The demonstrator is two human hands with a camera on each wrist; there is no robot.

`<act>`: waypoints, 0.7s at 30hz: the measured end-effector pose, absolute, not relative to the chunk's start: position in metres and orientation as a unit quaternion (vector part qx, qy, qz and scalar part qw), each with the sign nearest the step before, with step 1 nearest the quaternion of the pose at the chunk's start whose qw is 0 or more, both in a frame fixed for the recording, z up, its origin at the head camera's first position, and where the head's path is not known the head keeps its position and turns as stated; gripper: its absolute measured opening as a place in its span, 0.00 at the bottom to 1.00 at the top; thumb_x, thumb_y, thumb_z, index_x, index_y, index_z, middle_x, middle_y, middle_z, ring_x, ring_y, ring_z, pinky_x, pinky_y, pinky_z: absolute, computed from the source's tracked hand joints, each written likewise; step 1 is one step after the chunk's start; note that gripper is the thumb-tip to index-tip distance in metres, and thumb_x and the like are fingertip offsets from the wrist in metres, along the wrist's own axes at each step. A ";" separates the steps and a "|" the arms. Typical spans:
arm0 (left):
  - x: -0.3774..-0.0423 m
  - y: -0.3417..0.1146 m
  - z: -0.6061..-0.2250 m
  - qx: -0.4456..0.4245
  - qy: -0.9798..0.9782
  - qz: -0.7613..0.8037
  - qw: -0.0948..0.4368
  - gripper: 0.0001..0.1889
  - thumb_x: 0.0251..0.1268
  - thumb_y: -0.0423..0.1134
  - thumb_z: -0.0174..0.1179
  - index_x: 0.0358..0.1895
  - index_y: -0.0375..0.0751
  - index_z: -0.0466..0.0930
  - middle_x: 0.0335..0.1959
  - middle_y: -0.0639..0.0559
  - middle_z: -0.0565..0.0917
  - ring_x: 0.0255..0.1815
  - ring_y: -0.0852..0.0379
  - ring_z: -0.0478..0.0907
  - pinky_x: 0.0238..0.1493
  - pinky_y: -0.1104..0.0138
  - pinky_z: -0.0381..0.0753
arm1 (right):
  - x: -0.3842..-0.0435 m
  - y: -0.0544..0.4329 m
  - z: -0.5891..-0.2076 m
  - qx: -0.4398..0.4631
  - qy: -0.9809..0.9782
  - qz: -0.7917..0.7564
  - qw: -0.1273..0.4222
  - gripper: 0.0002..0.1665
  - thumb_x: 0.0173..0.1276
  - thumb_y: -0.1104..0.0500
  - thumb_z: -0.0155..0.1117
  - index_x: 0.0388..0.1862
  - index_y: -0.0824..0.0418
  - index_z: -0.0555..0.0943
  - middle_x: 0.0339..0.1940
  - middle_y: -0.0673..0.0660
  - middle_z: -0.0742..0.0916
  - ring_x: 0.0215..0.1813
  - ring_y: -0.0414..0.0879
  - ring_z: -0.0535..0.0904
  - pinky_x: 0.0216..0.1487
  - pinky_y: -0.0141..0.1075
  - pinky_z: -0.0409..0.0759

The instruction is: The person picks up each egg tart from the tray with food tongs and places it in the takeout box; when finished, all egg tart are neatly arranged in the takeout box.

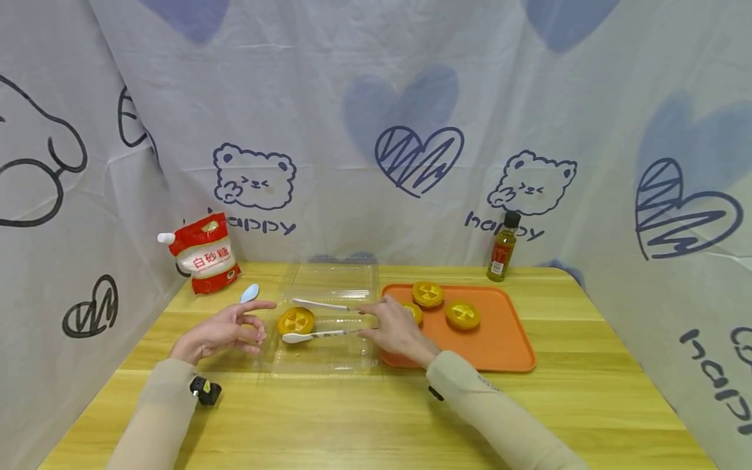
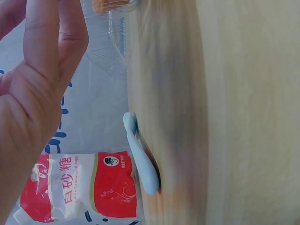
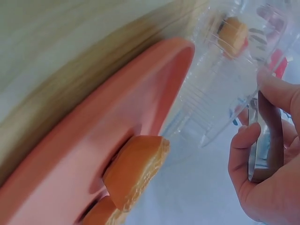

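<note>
My right hand (image 1: 395,328) grips a pair of metal tongs (image 3: 269,140) with white tips, which reach left over a clear plastic container (image 1: 329,365). The tongs' two arms are spread apart, one tip beyond the egg tart (image 1: 296,321) and the other overlapping its near edge in the head view. That tart sits in the left part of the container. At the container's left side hovers my left hand (image 1: 226,331), holding nothing, its index finger extended and the others loosely bent. In the left wrist view, the left hand (image 2: 44,70) is partly cut off.
An orange tray (image 1: 493,349) on the right bears three tarts, including one tart (image 1: 463,314). A light blue spoon (image 1: 249,292) lies near a red and white sugar bag (image 1: 213,258) at the back left. An oil bottle (image 1: 502,251) stands behind the tray.
</note>
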State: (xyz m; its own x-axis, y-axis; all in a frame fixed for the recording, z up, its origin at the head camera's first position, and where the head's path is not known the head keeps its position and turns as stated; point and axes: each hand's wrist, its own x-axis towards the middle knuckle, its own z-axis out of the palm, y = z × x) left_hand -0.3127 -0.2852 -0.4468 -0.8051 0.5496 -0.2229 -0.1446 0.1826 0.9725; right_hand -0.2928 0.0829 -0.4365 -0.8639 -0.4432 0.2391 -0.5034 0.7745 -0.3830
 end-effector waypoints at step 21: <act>-0.312 -0.284 -0.444 0.136 0.720 0.621 0.280 0.41 0.62 0.22 0.57 0.76 0.35 0.47 0.38 0.47 0.77 0.37 0.52 0.80 0.44 0.56 0.87 | -0.294 0.099 -0.438 0.237 -0.930 0.279 0.019 0.29 0.63 0.48 0.71 0.62 0.52 0.80 0.52 0.49 0.87 0.49 0.49 0.81 0.49 0.43 0.79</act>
